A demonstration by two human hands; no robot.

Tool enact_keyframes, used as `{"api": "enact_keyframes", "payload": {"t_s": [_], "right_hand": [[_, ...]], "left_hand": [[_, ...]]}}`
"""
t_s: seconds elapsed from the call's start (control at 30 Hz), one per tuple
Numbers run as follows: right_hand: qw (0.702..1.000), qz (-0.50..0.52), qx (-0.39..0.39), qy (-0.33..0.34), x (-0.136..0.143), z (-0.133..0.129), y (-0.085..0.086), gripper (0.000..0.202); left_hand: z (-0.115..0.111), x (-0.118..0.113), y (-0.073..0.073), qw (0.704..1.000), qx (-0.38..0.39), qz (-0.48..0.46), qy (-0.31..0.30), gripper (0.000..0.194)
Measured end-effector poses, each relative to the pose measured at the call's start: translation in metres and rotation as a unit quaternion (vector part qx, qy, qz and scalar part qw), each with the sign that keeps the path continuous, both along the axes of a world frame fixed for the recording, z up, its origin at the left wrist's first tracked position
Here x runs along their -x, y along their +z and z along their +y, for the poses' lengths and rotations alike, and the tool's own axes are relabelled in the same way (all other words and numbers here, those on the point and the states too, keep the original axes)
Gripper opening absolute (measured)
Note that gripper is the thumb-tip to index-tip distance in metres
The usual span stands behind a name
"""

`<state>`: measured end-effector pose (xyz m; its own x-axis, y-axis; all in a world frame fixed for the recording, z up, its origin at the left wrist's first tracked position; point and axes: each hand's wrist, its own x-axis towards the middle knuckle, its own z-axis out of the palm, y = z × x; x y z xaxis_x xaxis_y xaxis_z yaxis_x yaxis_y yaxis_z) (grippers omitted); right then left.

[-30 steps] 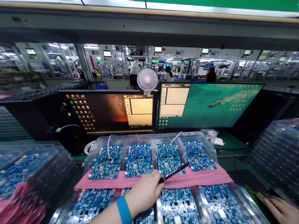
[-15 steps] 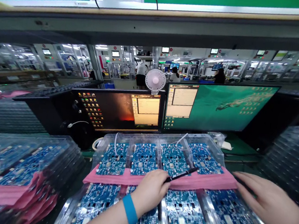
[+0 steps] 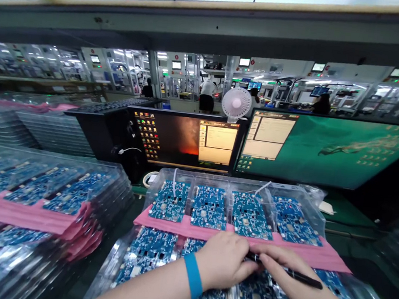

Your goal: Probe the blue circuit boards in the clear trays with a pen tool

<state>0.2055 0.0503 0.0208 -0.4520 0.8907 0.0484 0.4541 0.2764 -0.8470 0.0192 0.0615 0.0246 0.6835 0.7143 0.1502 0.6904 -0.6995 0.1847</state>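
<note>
A black pen (image 3: pixel 302 278) slants over a clear plastic tray (image 3: pixel 156 183) of blue circuit boards (image 3: pixel 209 207). My left hand (image 3: pixel 226 258), with a blue band (image 3: pixel 192 276) at the wrist, is closed on the pen's left end. The fingers of my right hand (image 3: pixel 276 264) are closed on the same pen, right beside the left hand. Both hands are above the pink strip (image 3: pixel 194 228) that crosses the tray between two rows of boards. White wires (image 3: pixel 174 182) stick up from boards in the back row.
Stacked trays of boards with pink strips (image 3: pixel 19 210) stand at the left. Two monitors (image 3: pixel 186 141) and a small fan (image 3: pixel 236 103) are behind the tray. A tape roll (image 3: pixel 149 179) lies at its back left. An overhead shelf (image 3: pixel 198 34) spans the view.
My right hand has come in from the right and closed on the pen beside my left hand. The pen now tilts down to the right. The camera view has swung left.
</note>
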Motion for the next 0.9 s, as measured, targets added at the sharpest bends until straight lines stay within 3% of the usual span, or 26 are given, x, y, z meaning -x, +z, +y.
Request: {"api": "enact_keyframes", "payload": {"t_s": [0.13,0.37,0.47,0.6,0.73,0.9], "right_hand": [[0.999,-0.043,-0.015,0.019,-0.012,-0.007,0.001,0.031],[0.988,-0.082,-0.085,0.097,-0.014,-0.018,0.017,0.034],[0.996,-0.043,-0.084,0.003,-0.015,-0.008,0.023,0.033],[0.982,0.14,-0.055,-0.115,-0.012,0.024,0.025,0.046],[0.974,0.158,0.008,-0.162,0.03,0.046,0.023,0.033],[0.991,0.134,0.011,-0.009,0.123,0.055,0.023,0.02]], "left_hand": [[-0.004,-0.003,0.0,1.0,0.003,0.005,-0.001,0.042],[0.001,0.001,-0.002,0.999,0.045,0.005,0.007,0.05],[0.005,0.012,0.013,0.997,0.071,-0.041,0.003,0.048],[0.003,0.04,0.035,0.995,0.01,-0.041,0.092,0.034],[-0.005,0.078,0.032,0.982,-0.036,0.059,0.177,0.017],[-0.012,0.109,0.007,0.969,-0.003,0.091,0.229,0.017]]}}
